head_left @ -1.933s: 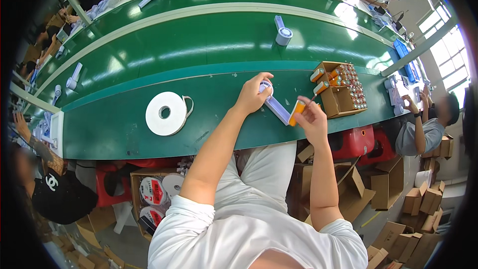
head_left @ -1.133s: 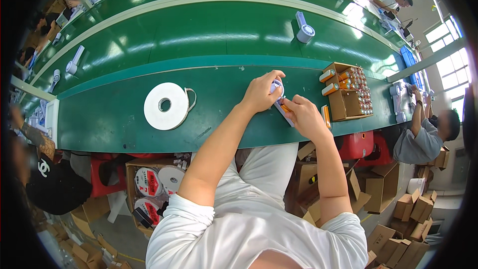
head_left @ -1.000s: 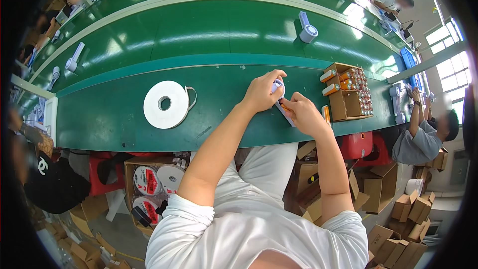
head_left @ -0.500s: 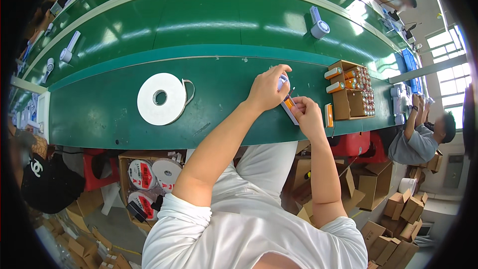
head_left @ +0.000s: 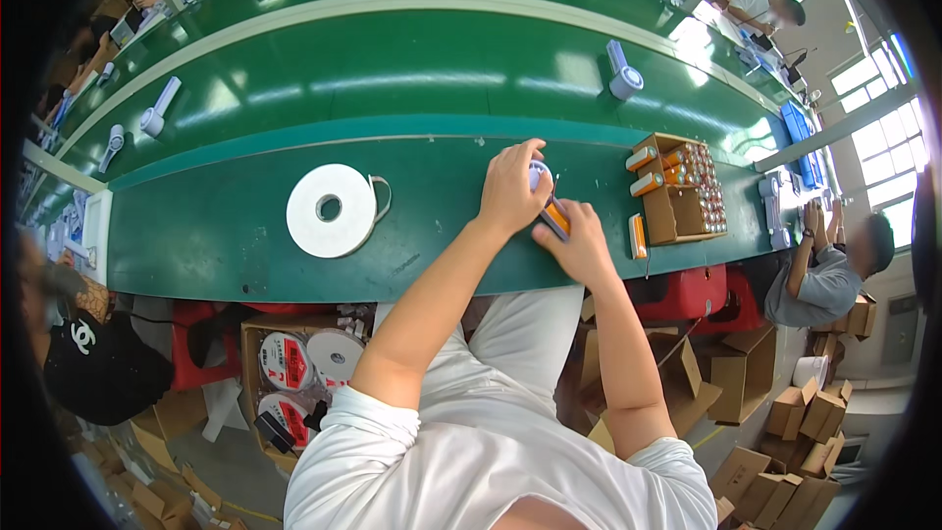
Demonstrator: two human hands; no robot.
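Both my hands are on a lavender handheld fan (head_left: 539,173) with an orange cylindrical battery (head_left: 556,217) lying in its open handle. My left hand (head_left: 510,194) is closed over the round head, covering much of it. Around the lower handle wraps my right hand (head_left: 581,243), its thumb on the near side and its fingers on the far side. A thin dark wire shows near the battery's upper end. To the right of my right hand, a loose orange-and-white battery (head_left: 638,237) lies on the green table.
A cardboard box (head_left: 677,214) of orange batteries stands at the right. Left of my hands lies a white tape roll (head_left: 312,211). Several lavender fans, including one fan (head_left: 625,83), rest on the green belt (head_left: 412,69) beyond. A co-worker (head_left: 834,275) sits at the right.
My right hand has gone from fingertips at the battery to a wrap around the handle. My left hand stays on the fan's head. The whole view has shifted slightly.
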